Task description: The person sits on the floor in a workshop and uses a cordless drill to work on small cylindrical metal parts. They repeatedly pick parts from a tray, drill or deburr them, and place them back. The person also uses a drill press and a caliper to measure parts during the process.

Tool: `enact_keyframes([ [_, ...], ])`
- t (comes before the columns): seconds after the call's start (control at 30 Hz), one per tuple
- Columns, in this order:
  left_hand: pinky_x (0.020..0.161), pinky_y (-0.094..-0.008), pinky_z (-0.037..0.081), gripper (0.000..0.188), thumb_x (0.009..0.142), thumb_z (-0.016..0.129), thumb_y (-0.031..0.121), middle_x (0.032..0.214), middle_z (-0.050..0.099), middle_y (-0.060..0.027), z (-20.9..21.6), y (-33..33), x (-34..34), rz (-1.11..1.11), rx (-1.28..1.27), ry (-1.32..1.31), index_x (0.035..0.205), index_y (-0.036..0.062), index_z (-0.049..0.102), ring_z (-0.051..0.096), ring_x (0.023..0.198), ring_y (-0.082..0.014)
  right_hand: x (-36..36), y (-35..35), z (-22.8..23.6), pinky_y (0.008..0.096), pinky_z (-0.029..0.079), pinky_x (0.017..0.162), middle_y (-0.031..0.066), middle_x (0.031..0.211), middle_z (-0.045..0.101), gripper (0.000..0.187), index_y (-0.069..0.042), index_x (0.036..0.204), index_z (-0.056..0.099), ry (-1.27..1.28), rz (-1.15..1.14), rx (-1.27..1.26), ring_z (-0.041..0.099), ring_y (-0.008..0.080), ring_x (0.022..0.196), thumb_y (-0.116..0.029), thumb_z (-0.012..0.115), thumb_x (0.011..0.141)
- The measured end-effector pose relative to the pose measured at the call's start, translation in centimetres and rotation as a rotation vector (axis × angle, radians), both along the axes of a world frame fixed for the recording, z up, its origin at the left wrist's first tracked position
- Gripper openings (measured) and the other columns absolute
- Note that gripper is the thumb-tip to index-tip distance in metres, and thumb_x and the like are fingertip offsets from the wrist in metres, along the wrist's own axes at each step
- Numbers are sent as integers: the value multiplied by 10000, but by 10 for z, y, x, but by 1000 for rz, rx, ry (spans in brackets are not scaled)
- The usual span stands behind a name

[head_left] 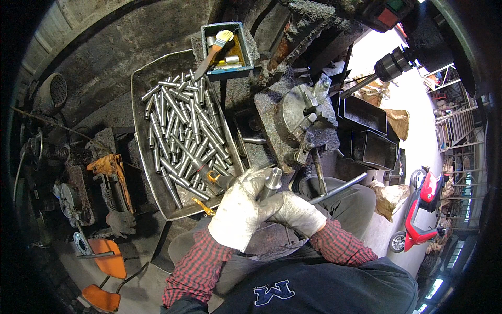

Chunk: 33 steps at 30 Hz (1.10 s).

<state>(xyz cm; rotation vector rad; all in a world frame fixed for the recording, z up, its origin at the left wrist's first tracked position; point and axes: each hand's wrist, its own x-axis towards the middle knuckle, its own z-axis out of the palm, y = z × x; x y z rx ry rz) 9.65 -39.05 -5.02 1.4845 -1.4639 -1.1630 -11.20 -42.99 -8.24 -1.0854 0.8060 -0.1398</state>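
Shaft (273,181) held between left hand (238,209), right hand (299,213).

Left hand (246,196): wearing a white glove (234,226), its surface showing grey grime, its cuff meeting the sleeve. Right hand (297,210): wearing a matching glove, likewise showing smudges. Sleeves (342,245), two: showing a small red-and-dark check. Top (340,287): dark navy, carrying on the front a blue mark (274,293) with a white outline and small pale lettering beside it. Trousers (353,206): grey, covering the legs, showing folds.
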Motion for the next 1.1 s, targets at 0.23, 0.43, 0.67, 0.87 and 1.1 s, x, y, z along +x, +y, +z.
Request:
enact_keyframes([
  [0.23, 1315, -459, 422, 753, 931, 928, 367, 1622, 602, -314, -1, -1, -1, 6, -22, -39, 1530, -12, 673, 549, 1566, -409, -5, 6, -21, 352, 605, 987, 85, 1181, 859, 179, -43, 1178, 846, -38, -3, 1, 786, 164, 1104, -127, 827, 1022],
  [0.43, 1293, -454, 454, 727, 924, 935, 379, 1584, 642, -295, -3, 0, -2, 17, -6, -57, 1498, -1, 704, 592, 1526, -404, -4, 1, -10, 366, 611, 966, 104, 1161, 865, 205, -37, 1182, 846, 77, 108, -162, 796, 178, 1100, -176, 825, 1034],
  [0.67, 1297, -461, 450, 662, 873, 970, 290, 1563, 677, -253, -5, 3, -6, 69, 95, 59, 1450, 50, 753, 586, 1538, -381, -3, 1, -1, 425, 610, 978, 171, 1161, 848, 292, -25, 1223, 815, 184, 75, -372, 805, 297, 1108, -228, 812, 1013],
  [0.87, 1296, -468, 450, 629, 835, 976, 180, 1495, 733, -192, -9, 6, -6, 52, -4, 106, 1424, 93, 772, 590, 1540, -348, -10, 8, -28, 440, 618, 996, 169, 1206, 823, 281, -60, 1247, 790, 413, -42, -647, 791, 342, 1153, -192, 806, 1000],
  [1.1, 1296, -470, 454, 628, 843, 981, 197, 1472, 746, -182, -13, 5, -8, 39, 31, 151, 1423, 87, 768, 595, 1534, -347, -22, 6, -30, 510, 588, 961, 199, 1135, 785, 291, -44, 1222, 768, 458, 70, -983, 752, 422, 1104, -207, 755, 981],
])
